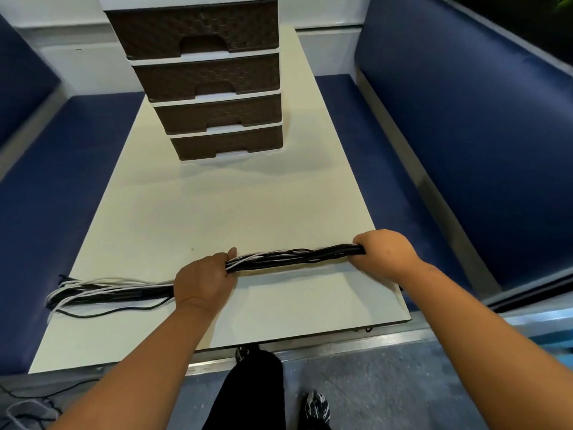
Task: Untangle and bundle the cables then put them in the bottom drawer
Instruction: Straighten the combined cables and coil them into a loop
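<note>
Near the table's (173,212) front edge, the left hand (203,282) and right hand (386,252) each curl their fingers around the cables (291,257), a black and white bundle stretched between them just above the surface. Loose ends trail over the front-left corner. Bare cream tabletop lies between the hands and the drawer unit (214,88) at the far edge; its 4 brown drawers, including the bottom drawer (228,145), are closed. Blue benches (465,125) flank both sides. No writing is legible.
</note>
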`<state>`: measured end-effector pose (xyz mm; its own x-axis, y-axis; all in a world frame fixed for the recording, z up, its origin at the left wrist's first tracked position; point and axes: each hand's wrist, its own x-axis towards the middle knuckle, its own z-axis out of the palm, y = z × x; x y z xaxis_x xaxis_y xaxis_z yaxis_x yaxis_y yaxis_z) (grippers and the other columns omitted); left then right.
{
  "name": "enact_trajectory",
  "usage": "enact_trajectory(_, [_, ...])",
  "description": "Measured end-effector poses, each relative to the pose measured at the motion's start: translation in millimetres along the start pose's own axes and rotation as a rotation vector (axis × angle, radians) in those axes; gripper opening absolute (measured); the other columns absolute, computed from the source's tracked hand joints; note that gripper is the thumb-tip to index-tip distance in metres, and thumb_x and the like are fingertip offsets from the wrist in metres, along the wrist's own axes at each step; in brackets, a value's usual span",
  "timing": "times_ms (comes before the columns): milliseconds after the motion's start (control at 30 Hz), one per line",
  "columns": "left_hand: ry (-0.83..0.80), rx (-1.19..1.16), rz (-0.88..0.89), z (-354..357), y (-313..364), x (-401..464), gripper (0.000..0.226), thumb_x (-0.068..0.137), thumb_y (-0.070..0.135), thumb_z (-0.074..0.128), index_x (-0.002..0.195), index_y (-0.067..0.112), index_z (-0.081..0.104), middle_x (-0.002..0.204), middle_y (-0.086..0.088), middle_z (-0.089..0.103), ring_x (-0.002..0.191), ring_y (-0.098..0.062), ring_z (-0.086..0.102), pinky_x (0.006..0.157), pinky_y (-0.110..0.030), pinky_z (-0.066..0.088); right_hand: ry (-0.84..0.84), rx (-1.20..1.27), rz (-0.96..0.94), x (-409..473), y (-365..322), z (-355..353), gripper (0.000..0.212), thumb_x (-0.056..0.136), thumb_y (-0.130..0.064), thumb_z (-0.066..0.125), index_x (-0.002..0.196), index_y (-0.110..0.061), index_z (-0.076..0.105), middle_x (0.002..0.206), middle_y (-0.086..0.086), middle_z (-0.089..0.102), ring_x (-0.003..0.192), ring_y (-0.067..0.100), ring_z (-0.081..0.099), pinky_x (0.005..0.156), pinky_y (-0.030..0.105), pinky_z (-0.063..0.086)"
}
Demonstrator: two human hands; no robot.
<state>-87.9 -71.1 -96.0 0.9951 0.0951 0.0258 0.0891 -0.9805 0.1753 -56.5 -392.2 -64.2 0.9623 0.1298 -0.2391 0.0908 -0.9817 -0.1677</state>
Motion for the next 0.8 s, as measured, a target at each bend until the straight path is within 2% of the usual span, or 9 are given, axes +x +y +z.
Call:
enact_trajectory(300, [-0.004,-0.006,0.222,-7,-15,-1,0.031,0.08,0.054,0.052,0.073,0.024,0.046,0.063,0.009,0.048,0.064,-0.022,0.049,0.055,-0.031,0.028,0.053,0.046,0.01,-3,0,3,0.022,0.081,-0.034,0.056,0.068,-0.017,0.06,0.06,0.002,0.061,0.06,0.02,0.058,0.05,0.031,0.04])
enact_trajectory(367, [0.016,0.005,0.272,-10,-18,-3,0.052,0.073,0.073,0.047,0.092,0.026,0.057,0.083,0.007,0.058,0.084,-0.023,0.056,0.07,-0.034,0.039,0.049,0.07,0.012,-3,0,3,0.022,0.081,-0.033,0.056,0.067,-0.017,0.06,0.06,0.002,0.061,0.06,0.02,0.058,0.05,0.031,0.039])
enact_trajectory(400, [-0.023,0.064,0.27,-14,-18,-5,0.074,0.068,0.082,0.046,0.113,0.025,0.058,0.103,0.003,0.061,0.104,-0.025,0.055,0.088,-0.04,0.04,0.051,0.082,0.014,-3,-1,3,0.022,0.081,-0.033,0.057,0.067,-0.016,0.059,0.059,0.002,0.06,0.057,0.019,0.056,0.05,0.031,0.038])
enact_trajectory(467, [-0.174,0.17,0.207,-28,-11,-6,0.117,0.057,0.094,0.043,0.148,0.023,0.027,0.148,-0.003,0.038,0.142,-0.025,0.023,0.115,-0.052,0.009,0.056,0.115,0.015,-4,-2,3,0.021,0.08,-0.032,0.057,0.066,-0.016,0.059,0.059,0.003,0.061,0.054,0.018,0.052,0.049,0.03,0.037])
enact_trajectory(533, [-0.252,0.208,0.205,-45,10,-5,0.134,0.052,0.097,0.043,0.154,0.024,-0.007,0.162,-0.002,0.003,0.148,-0.021,-0.013,0.113,-0.053,-0.013,0.049,0.151,0.017,-5,-3,2,0.021,0.08,-0.031,0.056,0.065,-0.016,0.059,0.06,0.004,0.063,0.055,0.019,0.054,0.049,0.031,0.039])
enact_trajectory(600, [-0.221,0.202,0.321,-54,48,-6,0.135,0.057,0.093,0.047,0.152,0.021,-0.016,0.162,-0.002,-0.01,0.146,-0.02,-0.022,0.114,-0.054,-0.016,0.037,0.151,0.019,-6,-4,-1,0.023,0.081,-0.032,0.053,0.065,-0.016,0.058,0.06,0.003,0.062,0.053,0.018,0.05,0.049,0.03,0.038])
enact_trajectory(667, [-0.173,0.16,0.463,-51,92,-6,0.126,0.067,0.082,0.055,0.152,0.019,-0.012,0.163,-0.002,-0.002,0.148,-0.021,-0.01,0.117,-0.051,-0.007,0.035,0.124,0.019,-7,-7,-4,0.024,0.082,-0.033,0.053,0.064,-0.017,0.055,0.058,0.001,0.058,0.052,0.016,0.048,0.048,0.028,0.036])
enact_trajectory(733, [-0.208,0.086,0.499,-36,132,-3,0.107,0.077,0.063,0.063,0.154,0.017,0.004,0.155,-0.004,0.027,0.143,-0.025,0.02,0.116,-0.043,0.014,0.041,0.091,0.01,-7,-8,-7,0.026,0.084,-0.034,0.053,0.062,-0.019,0.054,0.057,-0.001,0.055,0.053,0.015,0.049,0.048,0.028,0.036])
enact_trajectory(800, [-0.229,0.034,0.45,-19,155,5,0.069,0.084,0.046,0.061,0.142,0.018,0.036,0.127,-0.003,0.056,0.117,-0.027,0.049,0.093,-0.037,0.037,0.04,0.086,-0.002,-8,-8,-8,0.029,0.085,-0.034,0.053,0.06,-0.02,0.05,0.056,-0.002,0.053,0.052,0.014,0.046,0.047,0.028,0.034])
